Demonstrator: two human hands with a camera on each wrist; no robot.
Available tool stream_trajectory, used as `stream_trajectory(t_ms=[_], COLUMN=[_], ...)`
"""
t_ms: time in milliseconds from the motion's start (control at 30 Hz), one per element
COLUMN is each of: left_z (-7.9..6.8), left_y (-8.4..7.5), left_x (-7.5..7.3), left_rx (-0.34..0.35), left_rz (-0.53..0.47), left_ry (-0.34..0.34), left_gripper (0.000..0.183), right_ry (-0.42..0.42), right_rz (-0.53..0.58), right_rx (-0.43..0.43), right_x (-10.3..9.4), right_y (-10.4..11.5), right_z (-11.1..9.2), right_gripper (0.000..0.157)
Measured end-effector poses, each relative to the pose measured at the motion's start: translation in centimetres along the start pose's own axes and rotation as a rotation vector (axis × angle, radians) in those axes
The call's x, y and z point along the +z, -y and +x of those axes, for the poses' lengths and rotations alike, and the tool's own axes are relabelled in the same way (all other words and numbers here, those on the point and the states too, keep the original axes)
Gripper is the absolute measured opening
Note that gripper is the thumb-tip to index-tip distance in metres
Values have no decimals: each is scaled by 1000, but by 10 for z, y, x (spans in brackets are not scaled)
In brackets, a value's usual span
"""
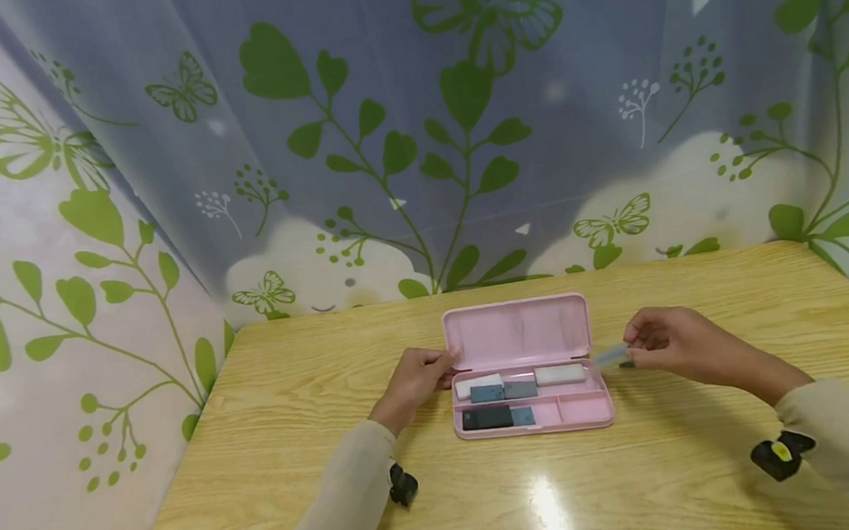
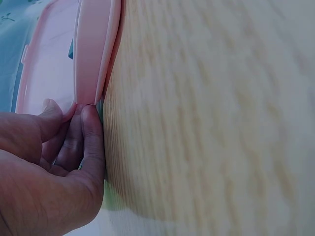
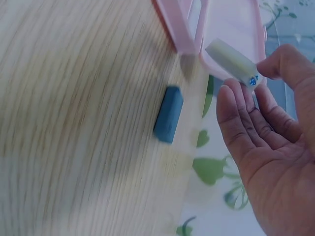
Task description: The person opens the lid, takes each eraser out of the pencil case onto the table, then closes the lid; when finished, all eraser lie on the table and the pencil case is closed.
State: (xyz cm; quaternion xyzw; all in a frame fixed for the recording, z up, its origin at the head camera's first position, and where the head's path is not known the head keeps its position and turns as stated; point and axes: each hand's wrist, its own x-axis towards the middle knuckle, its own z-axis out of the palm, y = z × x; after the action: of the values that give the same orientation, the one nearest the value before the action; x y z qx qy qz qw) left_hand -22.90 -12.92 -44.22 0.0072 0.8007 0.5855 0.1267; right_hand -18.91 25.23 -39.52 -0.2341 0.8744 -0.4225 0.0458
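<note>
An open pink pencil case (image 1: 587,409) lies on the table with its lid (image 1: 517,332) tipped back. My left hand (image 1: 417,382) grips the case at its left hinge end, the thumb over the lid's corner and the fingers behind, as the left wrist view shows (image 2: 59,162). Out past the case's right end, my right hand (image 1: 670,347) pinches a pale eraser (image 3: 231,61) with a blue print at one end, held above the table. Below it, a dark teal eraser (image 3: 169,114) lies on the wood. In the case sit white erasers (image 1: 560,374), blue-grey blocks (image 1: 487,393) and a black block (image 1: 486,418).
The wooden table (image 1: 321,473) runs back to a patterned curtain (image 1: 355,137) with green leaves and butterflies, which also hangs along the left side. A low divider splits the case lengthwise, and a short one splits its front row.
</note>
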Motion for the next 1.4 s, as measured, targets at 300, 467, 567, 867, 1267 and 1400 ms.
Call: stream_trajectory(t_ms=[300,467,567,867,1267,1400], left_z=[-1,-1,-2,-2,-3,-2], left_y=[-1,0,0,-3,-4,-3], left_x=[0,1,1,1,0,0], left_rx=[-3,0,-1,-6,-20,-24], left_rz=[7,15,21,13,15,17], left_ry=[-1,-5,-6,-4,-1,0], left_gripper=[33,33,33,33,34,33], right_ry=[-46,-59,-57,-48,-4,0], right_rz=[-59,-89,-94,-73,26,42], right_rx=[53,87,117,191,230,248], right_x=[-19,-27,-31,-40,-44,-45], right_y=[-22,-37,-43,-54,-67,-69], right_z=[-13,-18,-20,-27,-30,-31], right_gripper=[10,11,14,20,25,27])
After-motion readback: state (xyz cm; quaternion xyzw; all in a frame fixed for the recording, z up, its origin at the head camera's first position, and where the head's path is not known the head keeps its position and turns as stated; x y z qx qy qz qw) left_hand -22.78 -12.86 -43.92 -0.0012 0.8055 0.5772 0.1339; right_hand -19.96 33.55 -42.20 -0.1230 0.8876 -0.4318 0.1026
